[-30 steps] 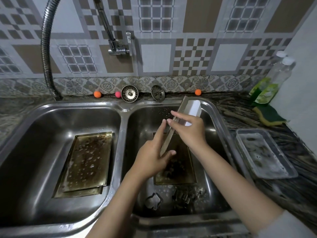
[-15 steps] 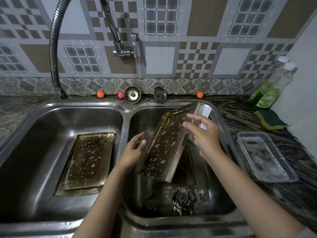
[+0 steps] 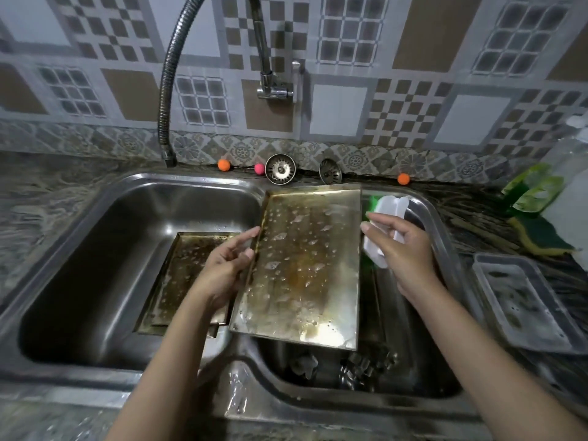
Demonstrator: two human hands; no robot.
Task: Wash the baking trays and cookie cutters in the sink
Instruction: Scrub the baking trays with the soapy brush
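A brass-coloured baking tray (image 3: 305, 265), wet and soapy, is held face up above the right basin of the steel double sink (image 3: 191, 183). My left hand (image 3: 227, 268) grips its left rim. My right hand (image 3: 401, 249) sits at its right edge and holds a white scrubber with a green pad (image 3: 386, 214). A second tray (image 3: 187, 275) lies flat in the left basin. Several metal cookie cutters (image 3: 359, 366) lie on the floor of the right basin, below the held tray. Another tray under the held one is mostly hidden.
A flexible tap (image 3: 167, 90) arches over the sink. Two sink strainers (image 3: 280, 169) and small coloured balls (image 3: 223, 164) sit on the back ledge. On the right counter are a clear plastic tray (image 3: 525, 300), a green-yellow sponge (image 3: 541, 240) and detergent bottles (image 3: 537, 192).
The held tray turned from edge-on and upright to face up and nearly flat. My left hand shifted from its face to its left rim. The view moved closer.
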